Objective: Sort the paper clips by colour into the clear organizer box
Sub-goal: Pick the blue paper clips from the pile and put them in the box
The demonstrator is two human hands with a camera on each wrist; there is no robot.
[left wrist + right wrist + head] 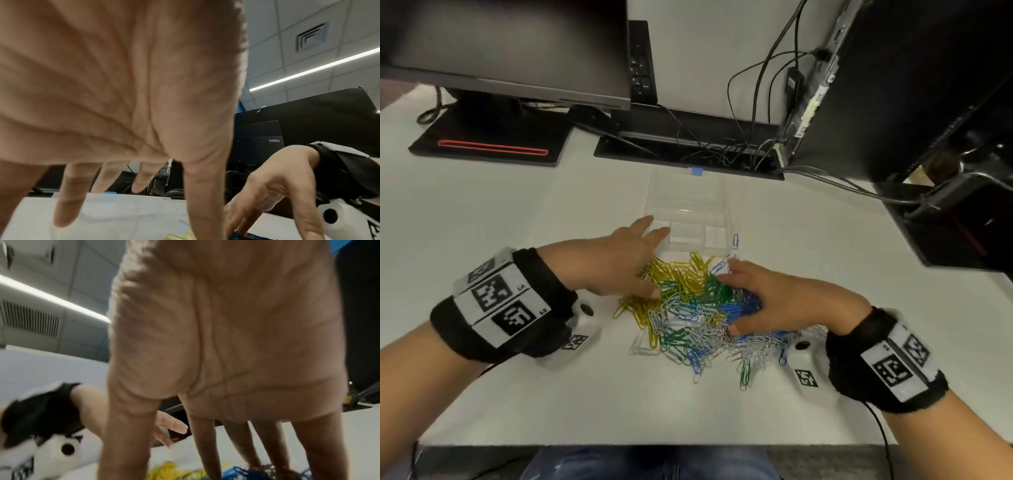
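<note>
A tangled pile of paper clips [688, 308] in yellow, green, blue and silver lies mid-table. Just behind it stands the clear organizer box [688, 209], lid up, its compartments holding nothing I can make out. My left hand [650, 260] is spread flat over the pile's left side, its fingers [68, 203] straight and reaching to the box's near left corner. My right hand [743, 298] presses spread fingers [267, 447] down onto the blue clips [236, 473] and green ones, with yellow clips [164, 470] beside its thumb. Neither hand pinches a clip.
One blue clip [735, 241] lies apart by the box's near right corner. A monitor stand [493, 140], a cable tray [688, 150] and a black computer tower [893, 85] line the back and right. Bare white table [500, 212] stretches to the left.
</note>
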